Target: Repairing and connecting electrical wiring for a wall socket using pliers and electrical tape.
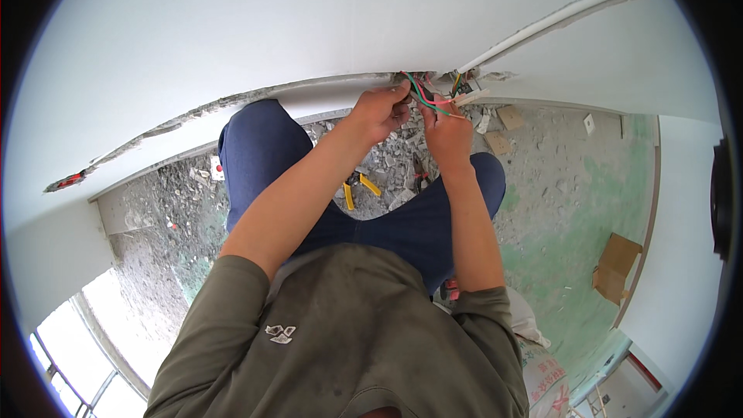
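Note:
At the corner of the wall, my left hand (pixel 379 114) is closed in a pinch beside a bundle of wires (pixel 426 97), green and pink-red. What its fingertips grip is too small to make out. My right hand (pixel 449 138) closes around the wires from the right, and loose wire ends stick out past its fingers. The wires come out of a broken opening (pixel 410 76) low in the wall. More wires (pixel 458 82) stand just right of it. Below my hands, between my knees, a yellow-handled hand tool (pixel 360 188) and red-handled pliers (pixel 420 176) lie on rubble.
A white conduit (pixel 557 22) runs up the wall at the right. A rough channel (pixel 186 118) is cut along the left wall. Broken rubble (pixel 387 159) and square tan pieces (pixel 510 117) cover the floor near the wall. A cardboard box (pixel 617 267) and a sack (pixel 546 375) are at the right.

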`<action>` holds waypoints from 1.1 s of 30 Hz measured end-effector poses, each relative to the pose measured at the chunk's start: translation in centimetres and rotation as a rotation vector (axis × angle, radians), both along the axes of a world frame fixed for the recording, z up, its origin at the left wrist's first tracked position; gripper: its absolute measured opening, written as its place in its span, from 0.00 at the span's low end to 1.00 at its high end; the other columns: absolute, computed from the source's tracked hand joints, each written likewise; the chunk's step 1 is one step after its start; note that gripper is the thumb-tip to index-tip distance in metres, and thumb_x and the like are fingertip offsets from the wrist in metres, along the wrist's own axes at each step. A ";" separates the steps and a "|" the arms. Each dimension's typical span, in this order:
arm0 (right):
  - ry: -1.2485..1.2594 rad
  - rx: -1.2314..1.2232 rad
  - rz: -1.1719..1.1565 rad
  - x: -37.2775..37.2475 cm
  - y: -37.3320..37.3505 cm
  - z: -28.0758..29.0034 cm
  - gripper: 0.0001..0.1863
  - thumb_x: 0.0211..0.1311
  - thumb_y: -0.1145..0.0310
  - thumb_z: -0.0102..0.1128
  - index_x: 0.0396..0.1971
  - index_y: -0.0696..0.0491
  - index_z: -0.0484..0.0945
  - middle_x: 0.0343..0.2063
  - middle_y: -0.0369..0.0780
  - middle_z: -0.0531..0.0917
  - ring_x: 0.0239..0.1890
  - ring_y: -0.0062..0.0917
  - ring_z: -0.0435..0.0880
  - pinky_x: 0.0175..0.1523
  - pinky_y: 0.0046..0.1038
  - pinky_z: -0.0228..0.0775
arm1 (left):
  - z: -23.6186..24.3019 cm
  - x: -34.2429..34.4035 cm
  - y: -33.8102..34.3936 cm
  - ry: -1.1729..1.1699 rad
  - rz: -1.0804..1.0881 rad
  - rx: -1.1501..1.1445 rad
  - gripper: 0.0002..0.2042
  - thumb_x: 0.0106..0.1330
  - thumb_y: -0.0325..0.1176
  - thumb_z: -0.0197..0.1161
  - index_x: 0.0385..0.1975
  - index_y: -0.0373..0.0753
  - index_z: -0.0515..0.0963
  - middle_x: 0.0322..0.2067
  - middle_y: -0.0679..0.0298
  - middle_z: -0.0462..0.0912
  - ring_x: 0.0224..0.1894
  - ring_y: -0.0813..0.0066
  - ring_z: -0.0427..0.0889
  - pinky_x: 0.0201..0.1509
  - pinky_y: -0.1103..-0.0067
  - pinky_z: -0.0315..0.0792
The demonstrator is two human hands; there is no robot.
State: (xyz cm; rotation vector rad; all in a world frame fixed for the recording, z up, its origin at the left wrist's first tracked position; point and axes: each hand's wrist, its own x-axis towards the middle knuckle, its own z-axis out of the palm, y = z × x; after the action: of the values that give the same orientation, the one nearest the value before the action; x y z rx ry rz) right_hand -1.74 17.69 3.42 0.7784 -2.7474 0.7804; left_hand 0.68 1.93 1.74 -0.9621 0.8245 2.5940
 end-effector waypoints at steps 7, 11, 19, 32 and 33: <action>-0.037 0.025 -0.100 0.8 -0.7 0.7 0.10 0.57 0.61 0.63 0.32 0.53 0.81 0.25 0.46 0.82 0.27 0.45 0.81 0.31 0.39 0.72 | -0.1 -0.6 0.2 -0.070 0.073 -0.087 0.03 0.64 0.28 0.61 0.33 0.37 0.77 0.28 0.65 0.79 0.26 0.79 0.71 0.30 0.81 0.70; 0.016 -0.044 -0.042 1.0 -0.1 -1.0 0.13 0.57 0.61 0.62 0.28 0.57 0.78 0.22 0.49 0.80 0.26 0.44 0.81 0.30 0.39 0.73 | 0.2 -0.3 0.2 -0.063 0.040 -0.202 0.02 0.62 0.27 0.61 0.32 0.37 0.77 0.27 0.65 0.78 0.25 0.79 0.70 0.30 0.80 0.71; -1.261 -0.758 -0.244 2.1 -2.5 -1.4 0.14 0.63 0.59 0.59 0.31 0.56 0.79 0.23 0.40 0.82 0.21 0.22 0.80 0.25 0.23 0.69 | 0.2 3.2 -0.3 -0.067 -0.149 -0.630 0.08 0.65 0.33 0.61 0.39 0.36 0.78 0.30 0.64 0.80 0.31 0.78 0.76 0.34 0.80 0.71; -0.870 -0.689 -0.189 1.1 -4.5 1.0 0.12 0.65 0.64 0.56 0.33 0.59 0.79 0.20 0.36 0.81 0.19 0.15 0.76 0.22 0.19 0.65 | -0.1 4.4 -0.5 0.163 -0.019 -0.734 0.13 0.64 0.29 0.60 0.48 0.37 0.76 0.38 0.60 0.81 0.35 0.72 0.80 0.39 0.76 0.73; -0.872 -0.688 -0.187 1.1 -4.1 0.5 0.12 0.65 0.64 0.56 0.33 0.59 0.79 0.20 0.36 0.81 0.19 0.15 0.76 0.22 0.19 0.65 | 0.0 4.6 -0.4 0.251 -0.052 -0.964 0.14 0.63 0.28 0.61 0.48 0.39 0.75 0.40 0.57 0.79 0.36 0.68 0.80 0.40 0.75 0.73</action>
State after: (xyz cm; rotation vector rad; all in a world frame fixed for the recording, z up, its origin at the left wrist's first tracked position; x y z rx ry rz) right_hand -0.65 13.63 3.96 0.0044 -2.7298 2.2505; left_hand 5.30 1.50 1.71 -0.7637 2.2262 2.2390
